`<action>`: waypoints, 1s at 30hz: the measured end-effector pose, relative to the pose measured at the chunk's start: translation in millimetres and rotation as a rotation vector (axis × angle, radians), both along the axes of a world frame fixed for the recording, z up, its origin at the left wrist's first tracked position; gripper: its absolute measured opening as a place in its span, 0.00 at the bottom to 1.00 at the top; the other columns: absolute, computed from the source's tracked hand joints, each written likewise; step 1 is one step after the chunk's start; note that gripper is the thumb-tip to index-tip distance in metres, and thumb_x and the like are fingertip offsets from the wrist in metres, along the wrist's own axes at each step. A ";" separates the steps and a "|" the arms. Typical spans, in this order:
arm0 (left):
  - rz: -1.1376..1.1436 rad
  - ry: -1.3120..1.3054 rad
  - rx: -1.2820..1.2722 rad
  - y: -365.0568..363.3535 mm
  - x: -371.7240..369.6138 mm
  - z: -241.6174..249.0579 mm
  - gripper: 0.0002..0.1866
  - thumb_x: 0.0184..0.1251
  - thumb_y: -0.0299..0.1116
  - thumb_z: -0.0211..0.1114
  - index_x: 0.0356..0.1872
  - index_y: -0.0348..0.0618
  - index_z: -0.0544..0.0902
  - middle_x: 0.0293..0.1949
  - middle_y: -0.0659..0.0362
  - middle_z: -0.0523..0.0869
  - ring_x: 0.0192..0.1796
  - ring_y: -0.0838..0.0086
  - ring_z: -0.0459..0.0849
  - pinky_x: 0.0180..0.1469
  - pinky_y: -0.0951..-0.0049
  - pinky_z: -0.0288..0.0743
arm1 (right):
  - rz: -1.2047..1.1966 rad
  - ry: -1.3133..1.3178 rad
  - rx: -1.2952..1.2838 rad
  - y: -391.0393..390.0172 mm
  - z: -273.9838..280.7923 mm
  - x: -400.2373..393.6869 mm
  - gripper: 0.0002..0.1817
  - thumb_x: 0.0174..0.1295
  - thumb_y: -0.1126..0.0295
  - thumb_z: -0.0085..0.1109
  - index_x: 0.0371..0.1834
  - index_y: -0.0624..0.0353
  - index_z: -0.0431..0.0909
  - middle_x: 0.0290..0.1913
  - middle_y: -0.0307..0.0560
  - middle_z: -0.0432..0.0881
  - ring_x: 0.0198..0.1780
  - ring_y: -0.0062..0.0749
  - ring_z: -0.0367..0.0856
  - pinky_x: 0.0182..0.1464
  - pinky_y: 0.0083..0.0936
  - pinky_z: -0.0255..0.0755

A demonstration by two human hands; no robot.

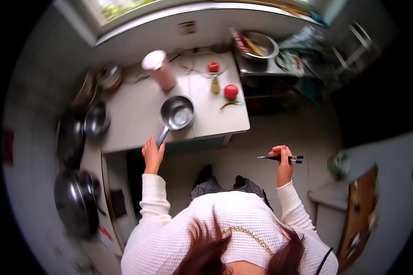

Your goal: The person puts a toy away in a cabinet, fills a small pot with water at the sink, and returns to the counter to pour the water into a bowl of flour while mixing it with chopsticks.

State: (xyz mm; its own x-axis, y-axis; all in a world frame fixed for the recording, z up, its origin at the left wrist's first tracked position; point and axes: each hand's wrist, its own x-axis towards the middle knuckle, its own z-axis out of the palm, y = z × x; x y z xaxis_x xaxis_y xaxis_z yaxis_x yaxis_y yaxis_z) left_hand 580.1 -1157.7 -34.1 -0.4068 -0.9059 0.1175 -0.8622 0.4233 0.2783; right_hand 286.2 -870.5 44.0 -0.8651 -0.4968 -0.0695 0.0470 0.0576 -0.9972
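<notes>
A steel saucepan sits on the white counter near its front edge, its grey handle pointing toward me. My left hand is closed around the end of that handle. Out past the counter's right corner, over the floor, my right hand grips a slim black tool. Its narrow pale tip points left and two black ends stick out to the right; its exact kind I cannot tell. Behind the saucepan stands a pink pitcher. Two tomatoes, a small greenish-yellow vegetable and a chili pepper lie to the right.
A metal bowl with colourful items stands on a side shelf at the back right, near plastic bags. Several dark pans line the left side. A wooden board lies at the right. The white counter ends at a rounded corner.
</notes>
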 end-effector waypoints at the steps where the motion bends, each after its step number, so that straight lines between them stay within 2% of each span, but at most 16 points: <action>1: -0.038 -0.050 0.086 -15.4 1.8 -4.5 0.28 0.54 0.41 0.62 0.54 0.37 0.67 0.47 0.47 0.76 0.51 0.55 0.74 0.53 0.63 0.65 | -0.080 -0.027 -0.003 0.9 0.5 10.8 0.20 0.67 0.59 0.38 0.28 0.62 0.74 0.24 0.40 0.77 0.29 0.21 0.74 0.38 0.18 0.67; 4: -0.109 -0.054 0.388 -56.7 3.2 -28.5 0.29 0.52 0.42 0.64 0.53 0.36 0.68 0.39 0.45 0.80 0.44 0.54 0.78 0.47 0.61 0.69 | -0.258 -0.069 -0.008 -1.4 6.0 42.2 0.20 0.67 0.58 0.38 0.28 0.62 0.74 0.23 0.41 0.77 0.28 0.21 0.74 0.37 0.18 0.67; 6: -0.148 0.018 0.531 -70.5 2.7 -49.1 0.25 0.52 0.41 0.64 0.47 0.35 0.71 0.33 0.44 0.81 0.34 0.55 0.81 0.39 0.61 0.73 | -0.271 -0.118 -0.006 -2.6 12.4 63.0 0.20 0.67 0.58 0.38 0.29 0.62 0.74 0.23 0.41 0.77 0.28 0.22 0.74 0.37 0.19 0.68; 7: -0.112 0.015 0.641 -66.6 -6.2 -39.0 0.17 0.53 0.36 0.64 0.38 0.35 0.73 0.30 0.47 0.81 0.26 0.61 0.81 0.30 0.63 0.74 | -0.273 -0.095 -0.005 1.4 11.0 69.6 0.21 0.67 0.57 0.38 0.29 0.62 0.74 0.23 0.41 0.76 0.28 0.22 0.75 0.36 0.19 0.68; 8: -0.127 0.158 0.799 -59.5 -12.2 -26.4 0.13 0.54 0.31 0.62 0.35 0.34 0.71 0.23 0.53 0.78 0.18 0.69 0.77 0.22 0.69 0.73 | -0.302 -0.090 -0.017 6.4 12.7 76.6 0.21 0.67 0.57 0.38 0.29 0.62 0.74 0.23 0.41 0.76 0.28 0.22 0.75 0.36 0.19 0.68; 11: -0.152 0.574 1.078 -51.4 -22.6 -28.4 0.11 0.56 0.28 0.58 0.35 0.36 0.67 0.15 0.62 0.69 0.13 0.77 0.70 0.18 0.77 0.74 | -0.434 -0.024 -0.024 28.8 18.1 90.0 0.21 0.67 0.57 0.37 0.29 0.63 0.73 0.23 0.42 0.76 0.28 0.23 0.75 0.37 0.20 0.69; 15: -0.235 0.581 1.243 -18.5 -42.7 1.6 0.12 0.56 0.28 0.58 0.37 0.38 0.65 0.15 0.62 0.69 0.10 0.78 0.69 0.17 0.76 0.74 | -0.625 -0.085 -0.182 72.4 13.6 121.1 0.20 0.67 0.57 0.36 0.30 0.62 0.72 0.24 0.42 0.75 0.28 0.24 0.74 0.39 0.21 0.68; 19: -0.470 0.444 1.243 38.6 -69.9 33.4 0.18 0.56 0.28 0.60 0.46 0.37 0.65 0.16 0.61 0.71 0.11 0.77 0.71 0.16 0.77 0.72 | -0.826 -0.060 -0.275 128.6 7.6 181.7 0.19 0.66 0.56 0.38 0.31 0.61 0.72 0.24 0.43 0.75 0.28 0.26 0.73 0.38 0.24 0.69; 21: -0.610 0.353 1.269 78.8 -82.7 47.9 0.18 0.56 0.30 0.61 0.44 0.37 0.66 0.18 0.61 0.71 0.13 0.78 0.71 0.16 0.78 0.70 | -0.911 -0.037 -0.289 166.5 1.8 217.6 0.19 0.66 0.56 0.40 0.31 0.61 0.71 0.25 0.42 0.74 0.28 0.26 0.73 0.38 0.24 0.69; 26: -0.902 0.272 1.421 216.8 -78.5 58.5 0.19 0.56 0.36 0.64 0.41 0.37 0.67 0.20 0.62 0.71 0.16 0.80 0.72 0.17 0.80 0.69 | -1.172 -0.007 -0.353 272.7 -15.4 331.1 0.19 0.65 0.54 0.42 0.32 0.61 0.71 0.25 0.42 0.73 0.29 0.26 0.72 0.39 0.24 0.67; 30: -1.098 0.069 1.614 333.3 -48.3 63.5 0.23 0.56 0.38 0.64 0.46 0.35 0.66 0.23 0.62 0.73 0.18 0.80 0.75 0.20 0.81 0.72 | -1.391 0.054 -0.343 342.6 -28.8 424.4 0.20 0.64 0.53 0.43 0.33 0.63 0.68 0.26 0.42 0.70 0.30 0.25 0.69 0.40 0.24 0.66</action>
